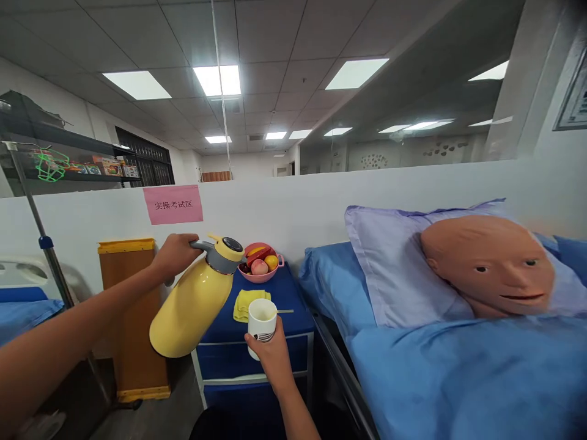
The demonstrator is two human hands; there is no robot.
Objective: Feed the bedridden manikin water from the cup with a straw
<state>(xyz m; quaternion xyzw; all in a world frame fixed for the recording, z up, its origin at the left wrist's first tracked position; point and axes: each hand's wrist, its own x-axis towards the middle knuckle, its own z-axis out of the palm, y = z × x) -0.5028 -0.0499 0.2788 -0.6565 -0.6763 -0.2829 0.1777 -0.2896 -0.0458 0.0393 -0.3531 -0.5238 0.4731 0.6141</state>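
Landmark: blue counter (293,293), drawers in front. Left hand (178,256) is closed round the grey handle of a yellow thermos jug (192,311), at the counter's left side and held up off it. Jug is tilted, base down and away from the counter, grey top up and over toward it, spout facing right. Right hand (274,357) is wrapped round a white paper cup (261,324), fingers partly hidden; cup is about upright, at the counter's front edge, mouth up, dark print on its side. Jug and cup are apart; cannot tell what the cup holds. Thin pale stick (286,311) shows by the cup rim over the counter; cannot tell whether it sits in the cup or behind it.

On the counter: folded yellow cloth (243,304) behind the cup, pink bowl (259,278) with fruit (259,267) at the far end. Right of the counter: bed with blue bedding (413,373), lilac pillow (389,263), manikin head (490,263) on it. Left of the counter: brown panel (132,330), then metal pole (52,263). Pink sign (173,205) on the wall above and left of the counter.
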